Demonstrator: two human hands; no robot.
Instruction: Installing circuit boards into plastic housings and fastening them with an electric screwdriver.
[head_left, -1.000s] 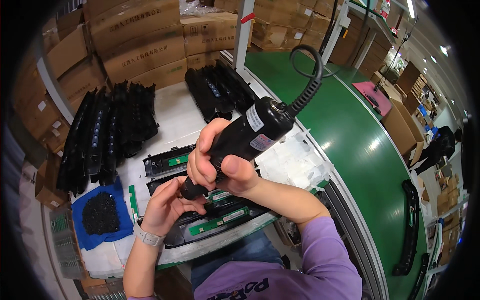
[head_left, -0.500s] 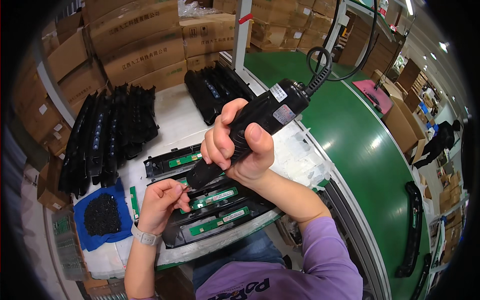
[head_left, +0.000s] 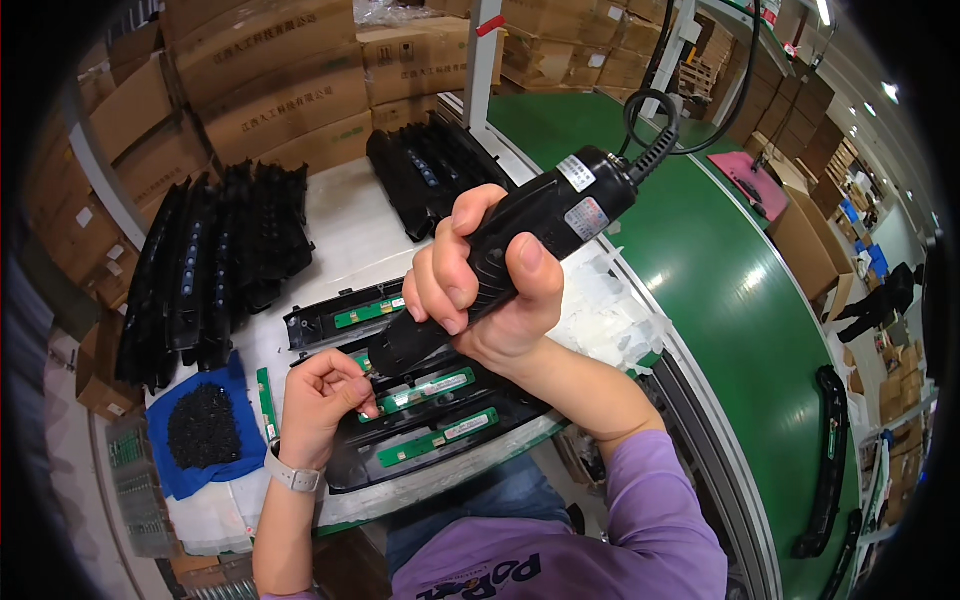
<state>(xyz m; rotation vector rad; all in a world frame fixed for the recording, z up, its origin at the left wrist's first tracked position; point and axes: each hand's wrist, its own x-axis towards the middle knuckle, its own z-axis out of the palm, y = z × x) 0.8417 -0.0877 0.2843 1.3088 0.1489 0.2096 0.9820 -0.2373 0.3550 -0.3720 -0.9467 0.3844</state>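
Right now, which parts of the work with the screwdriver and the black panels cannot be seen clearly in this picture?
All in the head view:
- Tip of the electric screwdriver: hidden behind the left hand, so its contact with the black panel cannot be told.
- Whatever the left fingers pinch: too small, covered by the fingers.
- Screwdriver handle: mostly covered by the right hand.
- Contents of the blue tray: small dark pieces, too small to identify.
- Coiled cable: runs off the top edge.
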